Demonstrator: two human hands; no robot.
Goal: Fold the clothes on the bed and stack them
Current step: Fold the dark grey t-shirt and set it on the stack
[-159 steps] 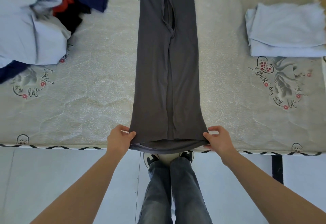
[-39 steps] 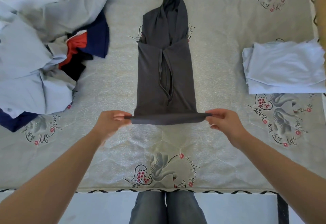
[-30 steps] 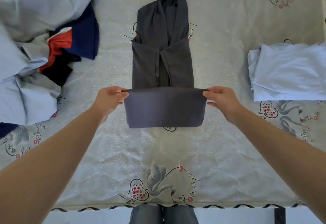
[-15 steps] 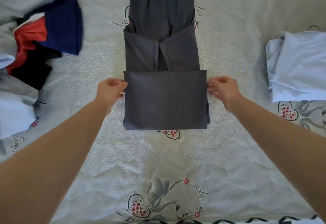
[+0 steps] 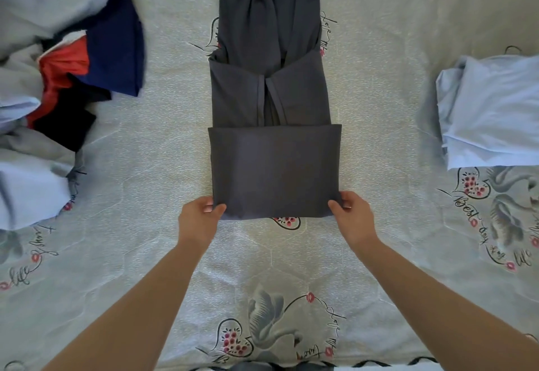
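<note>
On the bed (image 5: 393,125), left hand (image 5: 198,219) and right hand (image 5: 354,219) each pinch one grey garment (image 5: 274,172).

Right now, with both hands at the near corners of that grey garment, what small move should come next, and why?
Probably lift the near fold and turn it away once more. The left hand and right hand pinch the near corners of the grey garment, and its far half is unfolded. A folded pale stack waits on the right.
</note>
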